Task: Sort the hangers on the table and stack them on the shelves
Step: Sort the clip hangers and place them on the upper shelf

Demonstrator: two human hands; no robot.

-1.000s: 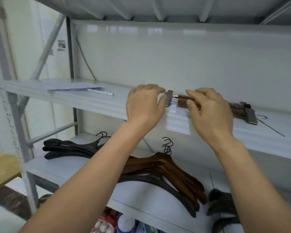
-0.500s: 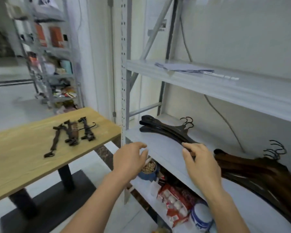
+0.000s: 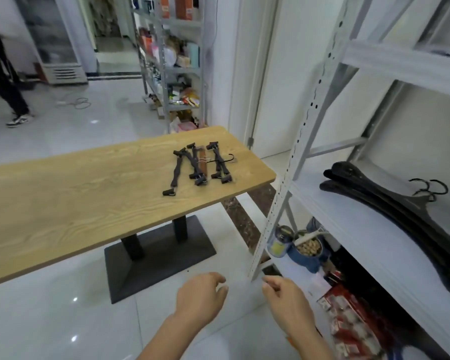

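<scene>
Several black clip hangers and one brown one lie in a loose bunch near the right end of the wooden table. A stack of black coat hangers rests on the white shelf at the right. My left hand and my right hand hang low over the floor at the bottom of the view, fingers loosely curled, holding nothing. Both are well short of the table's hangers.
The grey shelf upright stands between table and shelves. Tins and red packets fill the bottom shelf. The table's black base sits on the white tile floor. A person's legs are far left; another stocked rack stands behind.
My view has swung left from the shelves to the table. Both hands left the clip hanger on the upper shelf, dropped down and now hang empty.
</scene>
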